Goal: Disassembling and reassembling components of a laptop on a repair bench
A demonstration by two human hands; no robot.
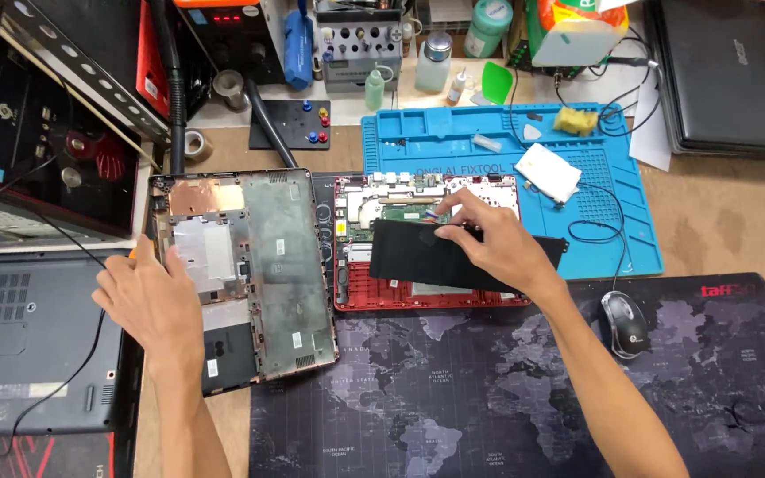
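An opened red laptop base (382, 296) lies in the middle of the bench with its green circuit board (400, 211) showing. My right hand (489, 243) pinches the top edge of a flat black battery pack (418, 261) that lies tilted across the red base. To the left lies the removed bottom cover (267, 265), inside face up, with a copper patch at its top. My left hand (148, 301) rests on the cover's left edge, fingers curled over the rim; something orange shows just above it.
A blue silicone repair mat (613, 221) sits behind, with a white cloth (546, 171) and yellow sponge (575, 119). A black mouse (623, 323) sits on the dark world-map desk mat (489, 398). Another dark laptop (19, 345) lies at left. Bottles and tools line the back.
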